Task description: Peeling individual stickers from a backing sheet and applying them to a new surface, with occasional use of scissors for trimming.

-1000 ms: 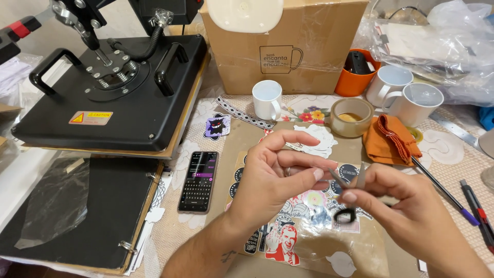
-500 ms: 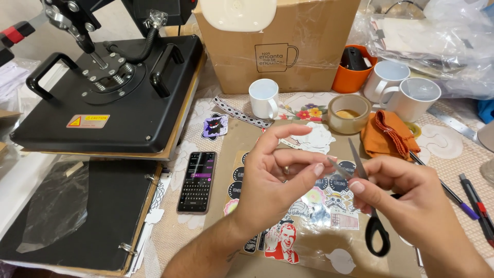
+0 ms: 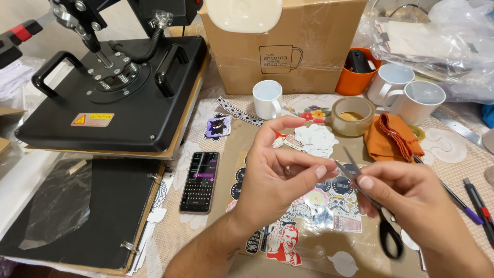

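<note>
Above the brown paper sheet [image 3: 242,135] strewn with printed stickers [image 3: 329,198]: both hands, held close together, fingertips nearly touching. Left hand [image 3: 280,172] curled, thumb and forefinger pinched, though on what could not be told, too small to see. Right hand [image 3: 411,198] closed around black-handled scissors [image 3: 373,208], blades pointed up and left toward the left fingertips, one loop hanging free below the palm. Just left of the sheet, a smartphone [image 3: 199,181] with lit screen, lying flat. Farther left, a black heat press [image 3: 110,98], and before it a black binder [image 3: 77,211]. Behind the hands, a white mug [image 3: 267,99] in front of a cardboard box [image 3: 283,46]. To the right, a tape roll [image 3: 353,116], an orange cloth [image 3: 392,137], two more white mugs [image 3: 404,92], pens [image 3: 471,203] near the table edge.
</note>
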